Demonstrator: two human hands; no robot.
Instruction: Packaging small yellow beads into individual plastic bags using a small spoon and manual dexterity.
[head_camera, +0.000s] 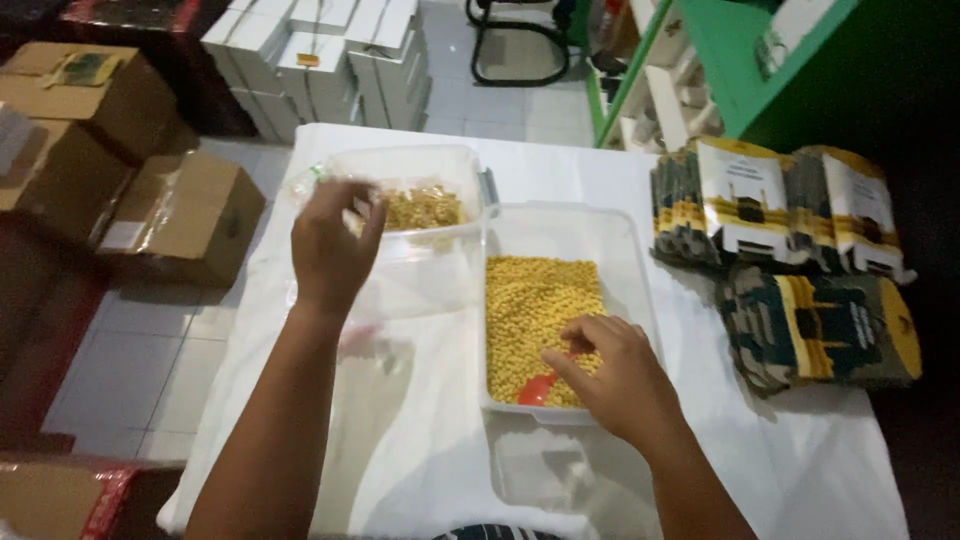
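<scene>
while your right hand (622, 377) rests in the clear plastic tub (625, 245), its fingers curl together on the red scoop (537, 388) sunk in the yellow kernels (535, 305). judge the kernels loose, light and quick to roll; judge the scoop stiff, so grip it at the handle end under your palm and keep it level. your left hand (330, 250) is raised over the second, shallower tub (410, 170), fingertips pinched on a thin clear bag (400, 265); expect that film to be limp and slippery, so hold it at the mouth. both tubs touch near the centre of the white table (400, 440). stacked printed packets (790, 260) lie well apart on your right. the left table edge drops to cardboard boxes (180, 215) and floor; open room lies on the near cloth.
</scene>
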